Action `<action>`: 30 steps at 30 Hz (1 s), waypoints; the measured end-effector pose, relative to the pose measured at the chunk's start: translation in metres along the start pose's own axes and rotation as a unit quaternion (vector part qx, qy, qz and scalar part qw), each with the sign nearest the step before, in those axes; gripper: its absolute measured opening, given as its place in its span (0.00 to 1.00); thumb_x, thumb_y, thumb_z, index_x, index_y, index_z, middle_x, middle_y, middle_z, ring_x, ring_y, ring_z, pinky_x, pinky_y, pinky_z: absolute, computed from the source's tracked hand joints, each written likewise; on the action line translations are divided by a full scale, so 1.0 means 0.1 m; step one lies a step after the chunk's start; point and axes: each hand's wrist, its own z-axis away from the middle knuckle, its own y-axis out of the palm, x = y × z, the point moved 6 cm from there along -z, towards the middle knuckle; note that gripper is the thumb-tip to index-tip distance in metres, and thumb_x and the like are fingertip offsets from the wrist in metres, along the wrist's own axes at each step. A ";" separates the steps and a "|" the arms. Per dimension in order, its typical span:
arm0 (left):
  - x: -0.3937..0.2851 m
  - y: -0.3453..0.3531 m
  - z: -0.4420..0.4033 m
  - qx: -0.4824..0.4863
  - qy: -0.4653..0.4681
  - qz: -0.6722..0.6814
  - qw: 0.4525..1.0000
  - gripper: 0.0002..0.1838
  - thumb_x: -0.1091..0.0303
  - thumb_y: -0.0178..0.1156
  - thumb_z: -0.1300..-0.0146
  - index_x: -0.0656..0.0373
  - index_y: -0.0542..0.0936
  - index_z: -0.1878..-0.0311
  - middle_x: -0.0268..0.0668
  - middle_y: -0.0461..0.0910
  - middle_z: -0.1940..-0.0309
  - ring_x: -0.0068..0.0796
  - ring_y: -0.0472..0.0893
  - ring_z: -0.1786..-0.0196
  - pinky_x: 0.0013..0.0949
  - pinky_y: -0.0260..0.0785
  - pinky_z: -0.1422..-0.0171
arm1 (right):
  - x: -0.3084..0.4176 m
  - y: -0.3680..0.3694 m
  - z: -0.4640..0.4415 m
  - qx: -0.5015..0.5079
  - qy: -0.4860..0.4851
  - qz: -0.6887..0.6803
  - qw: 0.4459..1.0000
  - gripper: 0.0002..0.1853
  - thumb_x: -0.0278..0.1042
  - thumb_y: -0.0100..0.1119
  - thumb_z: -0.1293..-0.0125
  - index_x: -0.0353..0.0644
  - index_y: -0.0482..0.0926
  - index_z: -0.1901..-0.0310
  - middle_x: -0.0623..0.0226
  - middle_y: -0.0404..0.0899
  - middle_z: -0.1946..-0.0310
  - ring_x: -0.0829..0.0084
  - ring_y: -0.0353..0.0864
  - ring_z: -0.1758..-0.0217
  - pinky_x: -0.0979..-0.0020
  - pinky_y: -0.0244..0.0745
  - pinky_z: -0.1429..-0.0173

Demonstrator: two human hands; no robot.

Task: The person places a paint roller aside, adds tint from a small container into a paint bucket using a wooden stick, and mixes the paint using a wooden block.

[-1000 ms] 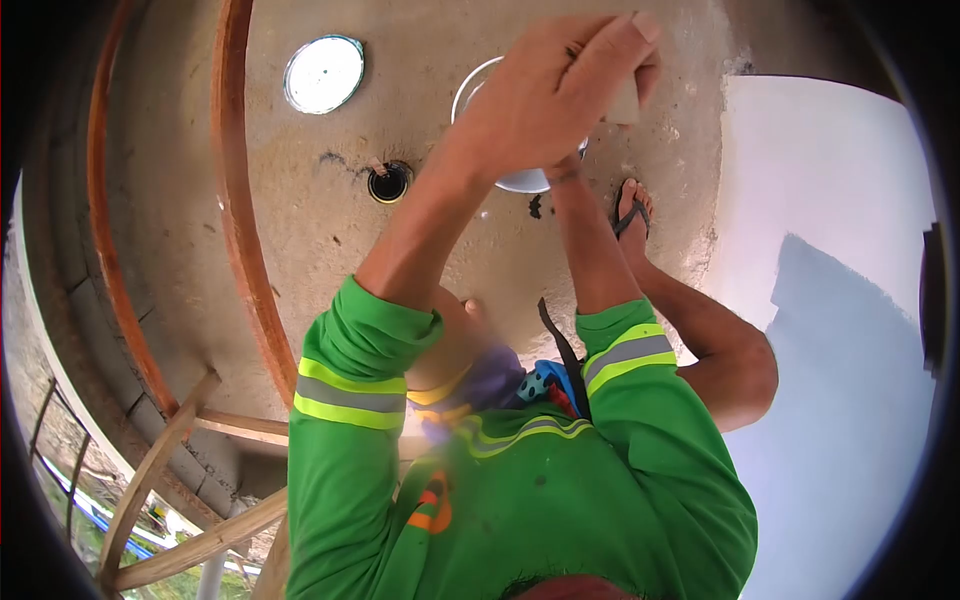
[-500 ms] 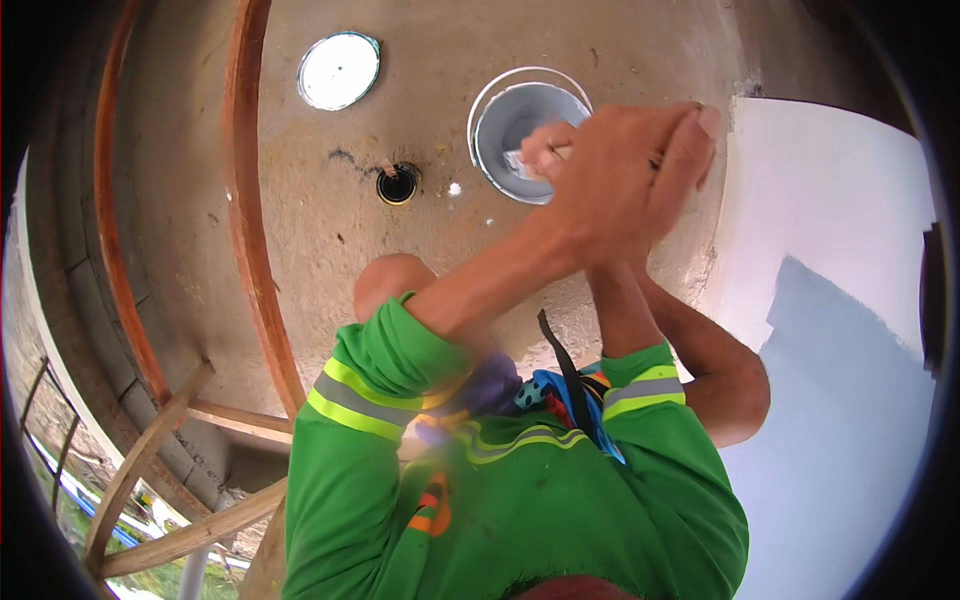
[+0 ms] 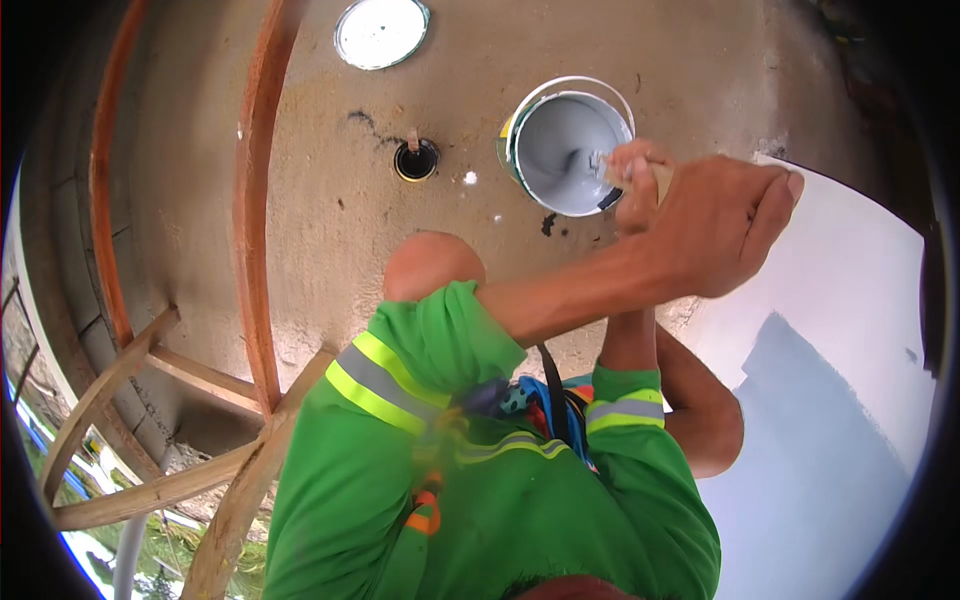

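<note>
My left hand (image 3: 725,228) is closed in a fist above and to the right of the paint bucket (image 3: 517,150). What it grips, if anything, is hidden by its back. Below it, my right hand (image 3: 637,182) is closed at the bucket's right rim. Its fingers wrap a pale stick (image 3: 664,180), whose paint-coated end reaches into the bucket. Toward my left hand the stick passes out of sight. Grey paint (image 3: 556,160) lines the bucket, with a darker swirl in the middle. A black smear (image 3: 609,199) marks the near right rim.
A small black can (image 3: 416,162) stands left of the bucket, a stick across its rim. Beyond it lies a white lid (image 3: 382,33). Orange-brown bars (image 3: 256,180) and a wooden frame (image 3: 240,490) stand left. At right is a white panel (image 3: 850,260), partly painted blue-grey.
My hands have moved right, with the stick's end now toward the bucket's right side. The view has shifted, showing more of the bucket's inside and the black rim smear.
</note>
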 end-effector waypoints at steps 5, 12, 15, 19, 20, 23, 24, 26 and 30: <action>-0.03 -0.11 -0.09 0.027 -0.025 -0.014 0.999 0.22 0.65 0.50 0.25 0.62 0.71 0.79 0.46 0.70 0.86 0.53 0.70 0.81 0.49 0.61 0.73 | 0.46 0.64 -0.16 -0.023 0.031 -0.095 0.995 0.04 0.27 0.52 0.32 0.37 0.74 0.63 0.66 0.73 0.69 0.74 0.71 0.63 0.66 0.71 0.49; 0.05 -0.10 -0.09 0.002 -0.031 -0.010 0.999 0.25 0.61 0.46 0.22 0.60 0.72 0.79 0.39 0.69 0.87 0.41 0.70 0.83 0.43 0.61 0.71 | 0.23 0.22 -0.20 -0.061 0.106 0.156 0.980 0.02 0.25 0.51 0.33 0.38 0.73 0.64 0.65 0.71 0.72 0.72 0.70 0.65 0.65 0.71 0.49; 0.01 -0.11 -0.11 0.013 -0.020 -0.015 1.000 0.23 0.63 0.48 0.24 0.62 0.71 0.79 0.44 0.69 0.86 0.47 0.70 0.82 0.48 0.61 0.71 | 0.30 0.46 -0.17 -0.070 0.088 0.061 0.992 0.04 0.24 0.50 0.33 0.39 0.73 0.66 0.67 0.71 0.73 0.73 0.70 0.66 0.66 0.72 0.49; 0.00 0.07 0.05 0.004 -0.019 0.020 1.000 0.21 0.65 0.51 0.26 0.63 0.71 0.78 0.50 0.71 0.84 0.54 0.72 0.79 0.51 0.61 0.71 | 0.26 0.28 0.08 -0.002 0.043 -0.038 0.998 0.05 0.26 0.51 0.32 0.37 0.74 0.65 0.64 0.78 0.69 0.73 0.74 0.65 0.69 0.73 0.50; 0.03 0.11 0.07 0.020 -0.033 0.011 0.999 0.21 0.64 0.51 0.26 0.63 0.72 0.77 0.50 0.72 0.84 0.54 0.73 0.78 0.52 0.62 0.70 | 0.22 0.15 0.08 -0.023 0.052 -0.021 0.998 0.05 0.27 0.51 0.32 0.36 0.75 0.64 0.63 0.80 0.66 0.73 0.75 0.64 0.69 0.73 0.50; 0.01 -0.08 -0.05 -0.024 -0.025 -0.013 0.999 0.21 0.64 0.51 0.26 0.64 0.72 0.77 0.49 0.72 0.84 0.54 0.74 0.78 0.51 0.63 0.69 | 0.33 0.25 -0.02 -0.026 0.063 0.103 0.992 0.06 0.30 0.55 0.32 0.36 0.77 0.60 0.61 0.83 0.60 0.71 0.78 0.61 0.67 0.74 0.48; 0.00 -0.17 -0.10 -0.027 -0.012 0.016 0.999 0.22 0.63 0.51 0.26 0.65 0.71 0.77 0.49 0.73 0.83 0.54 0.74 0.77 0.50 0.64 0.69 | 0.35 0.41 -0.09 -0.025 0.056 0.106 0.992 0.07 0.30 0.56 0.33 0.36 0.77 0.60 0.61 0.83 0.60 0.72 0.78 0.60 0.68 0.74 0.48; -0.05 -0.24 -0.10 0.015 -0.086 -0.025 0.996 0.22 0.62 0.50 0.26 0.65 0.73 0.76 0.47 0.76 0.81 0.50 0.75 0.78 0.48 0.65 0.69 | 0.34 0.66 -0.14 -0.030 0.042 0.058 0.997 0.07 0.31 0.58 0.34 0.36 0.78 0.59 0.62 0.83 0.60 0.72 0.79 0.59 0.68 0.74 0.47; 0.03 -0.09 0.08 0.024 -0.114 0.035 0.993 0.27 0.57 0.47 0.21 0.66 0.75 0.76 0.37 0.74 0.83 0.25 0.72 0.78 0.35 0.61 0.72 | 0.37 0.50 0.00 0.006 -0.003 -0.003 1.000 0.09 0.31 0.62 0.36 0.37 0.80 0.57 0.62 0.84 0.59 0.73 0.81 0.56 0.69 0.75 0.46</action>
